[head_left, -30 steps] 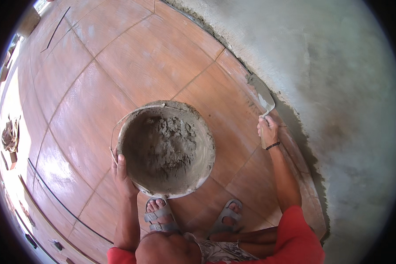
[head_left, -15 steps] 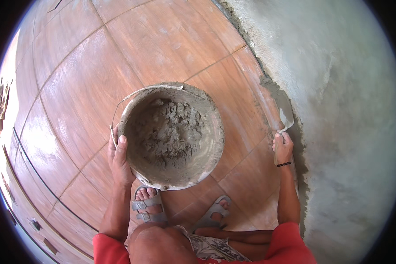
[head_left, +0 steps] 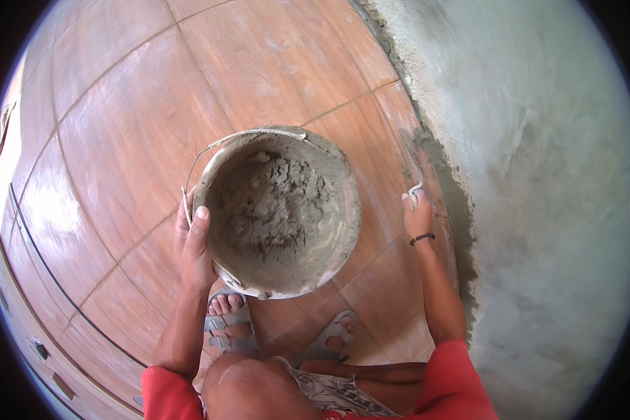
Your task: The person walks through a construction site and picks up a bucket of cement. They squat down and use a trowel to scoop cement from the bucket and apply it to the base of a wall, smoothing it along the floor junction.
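My left hand (head_left: 194,245) grips the side of a mortar-caked bucket (head_left: 344,231) with a wire handle. Lumpy grey mortar (head_left: 280,203) covers part of its bottom. To the right, my right hand (head_left: 418,213) is closed on a trowel (head_left: 417,183), whose blade looks nearly edge-on over the tile border. A wet grey mortar strip (head_left: 462,245) runs beside the tiles, along the concrete surface (head_left: 546,210). My sandaled feet show below the bucket.
Wood-look tiles (head_left: 126,112) cover the floor around the bucket. Long dark thin strips (head_left: 42,255) lie at the left, near a bright edge. Pale concrete fills the right side of the view.
The trowel has turned from showing its flat blade to nearly edge-on, and my right hand has shifted left since half a second ago. The bucket sits higher in the view than a second ago.
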{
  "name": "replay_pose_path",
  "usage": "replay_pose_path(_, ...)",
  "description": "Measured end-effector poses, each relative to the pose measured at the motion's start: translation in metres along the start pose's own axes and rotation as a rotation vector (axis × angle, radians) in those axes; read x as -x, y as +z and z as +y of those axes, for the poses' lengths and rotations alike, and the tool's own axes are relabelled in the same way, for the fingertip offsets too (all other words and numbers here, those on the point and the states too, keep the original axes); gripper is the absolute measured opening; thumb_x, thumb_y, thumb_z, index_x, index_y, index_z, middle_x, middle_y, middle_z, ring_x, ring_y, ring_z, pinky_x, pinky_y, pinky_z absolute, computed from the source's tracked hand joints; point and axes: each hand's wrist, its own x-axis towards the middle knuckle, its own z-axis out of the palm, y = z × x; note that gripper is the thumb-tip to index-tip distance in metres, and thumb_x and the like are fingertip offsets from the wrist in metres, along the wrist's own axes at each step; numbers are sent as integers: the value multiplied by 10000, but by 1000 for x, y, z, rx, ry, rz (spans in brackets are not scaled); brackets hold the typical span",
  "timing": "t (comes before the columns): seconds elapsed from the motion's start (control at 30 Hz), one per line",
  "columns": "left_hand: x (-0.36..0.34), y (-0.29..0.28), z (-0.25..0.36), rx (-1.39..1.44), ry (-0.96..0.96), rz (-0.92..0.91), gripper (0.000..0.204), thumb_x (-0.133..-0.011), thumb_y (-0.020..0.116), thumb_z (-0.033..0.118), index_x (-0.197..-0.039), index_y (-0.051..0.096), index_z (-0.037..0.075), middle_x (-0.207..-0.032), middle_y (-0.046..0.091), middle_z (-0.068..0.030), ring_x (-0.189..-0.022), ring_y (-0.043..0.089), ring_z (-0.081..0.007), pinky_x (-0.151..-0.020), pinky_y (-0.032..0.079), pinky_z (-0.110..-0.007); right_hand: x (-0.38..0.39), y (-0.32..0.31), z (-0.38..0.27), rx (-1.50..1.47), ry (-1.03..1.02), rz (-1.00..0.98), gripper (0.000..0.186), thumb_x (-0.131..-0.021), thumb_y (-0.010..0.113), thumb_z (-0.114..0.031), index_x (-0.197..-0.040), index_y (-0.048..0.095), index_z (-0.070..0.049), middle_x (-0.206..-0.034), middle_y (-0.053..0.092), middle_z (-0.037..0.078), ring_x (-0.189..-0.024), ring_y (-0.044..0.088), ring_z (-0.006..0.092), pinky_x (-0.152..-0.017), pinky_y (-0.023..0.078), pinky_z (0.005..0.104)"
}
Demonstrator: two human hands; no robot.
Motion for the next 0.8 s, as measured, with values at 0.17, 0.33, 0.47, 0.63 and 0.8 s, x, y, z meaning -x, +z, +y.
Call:
replay_pose_path(0.17,0,-8,2,5,-1,-3,559,-926,596,257,-1363,390,-23,-1291,510,-125,-1199,473,-199,-1034,359,-345,-28,-35,-9,-343,249,-47,264,-875,631,-243,-935,612,14,-682,609,92,-520,571,177,-481,445,318)
replay_pose_path(0.33,0,-5,2,28,-23,29,570,-916,613,250,-1367,388,-17,-1279,514,-121,-1185,477,-191,-1028,363,-345,-22,-63,-11,-441,342,-73,250,-879,634,-221,-935,616,21,-665,569,33,-498,502,81,-438,395,239)
replay_pose_path(0.47,-2,-8,-2,44,-17,0,590,-910,622,253,-1375,379,-17,-1275,515,-121,-1182,478,-192,-1025,365,-347,-11,-71,3,-381,267,2,266,-880,630,-214,-970,614,36,-676,567,46,-538,524,93,-453,413,254)
replay_pose_path(0.63,-3,-8,-1,2,-2,-15,589,-905,624,296,-1349,411,-28,-1274,517,-120,-1184,475,-193,-1027,356,-344,-4,-77,-6,17,-15,139,278,-872,623,-213,-978,599,43,-755,612,189,-683,617,322,-631,486,393)
replay_pose_path(0.8,-2,-6,5,-27,5,-13,582,-902,623,302,-1336,426,-31,-1267,526,-121,-1176,481,-195,-1029,349,-348,-11,-58,-43,-4,-107,-5,276,-864,616,-225,-941,598,39,-861,626,266,-823,600,436,-740,472,451)
